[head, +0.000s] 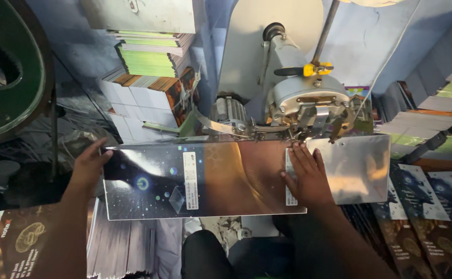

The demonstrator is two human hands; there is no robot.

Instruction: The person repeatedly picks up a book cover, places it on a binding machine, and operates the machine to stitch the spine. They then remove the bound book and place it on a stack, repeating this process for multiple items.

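Observation:
A glossy open booklet cover [205, 178], dark on the left and brown on the right, lies spread flat under the head of a grey stitching machine [298, 98]. My left hand [89, 165] grips the cover's left edge. My right hand [308, 175] presses flat, fingers together, on the cover's right part just below the machine head. Beside that hand, a shiny metal plate [363, 168] extends to the right.
Stacks of printed booklets [151, 62] stand behind the machine at the left. More stacks [432, 124] sit at the right. Finished dark covers [432, 212] lie fanned at the lower right. A green round machine part [9, 72] is at the upper left.

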